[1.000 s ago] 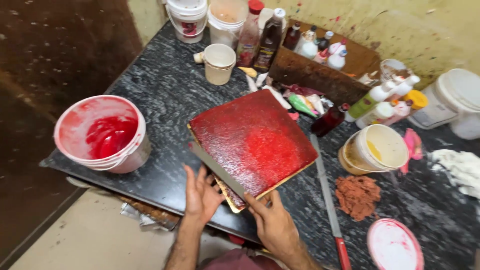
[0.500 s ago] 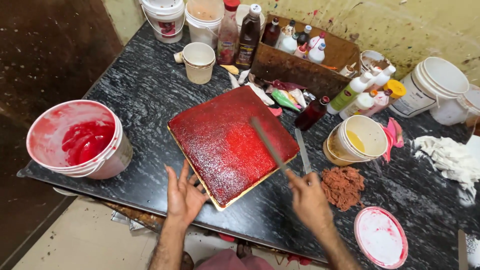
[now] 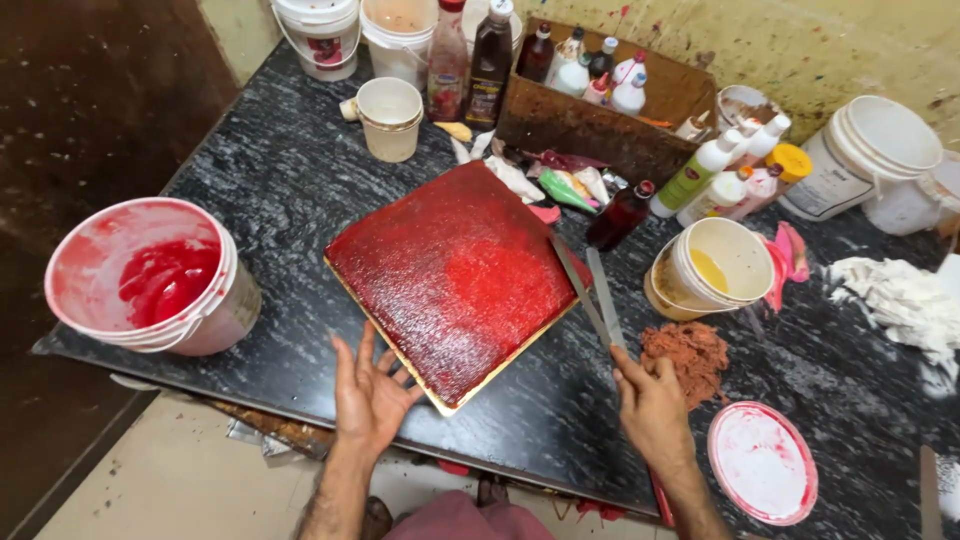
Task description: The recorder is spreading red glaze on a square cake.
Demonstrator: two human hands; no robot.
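Nearest, at six o'clock: left hand (image 3: 368,395), fingers spread flat on the speckled black stone counter (image 3: 280,190), fingertips touching the near corner of the square red-glazed cake on its thin gold board (image 3: 455,275); nothing gripped. At five o'clock: right hand (image 3: 650,400), closed around the handle of a long flat steel palette knife (image 3: 585,290), blade slanting up toward eleven o'clock, tip reaching the cake's right edge. Beside it, a second narrow steel blade (image 3: 606,298), lying along the first; which of the two sits in the fist, impossible to tell.

Glossy, finely pebbled red glaze across the cake, set diamond-wise at the counter's centre. At four o'clock: round white lid smeared pink (image 3: 762,462); just above, a crumbly reddish-brown heap (image 3: 685,352). At nine o'clock: white plastic bucket holding wet red glaze (image 3: 150,280). At two o'clock: cream plastic tub with yellow liquid (image 3: 708,268). Farthest, at twelve o'clock: worn brown box of small bottles (image 3: 590,125), small cream cup (image 3: 390,118).
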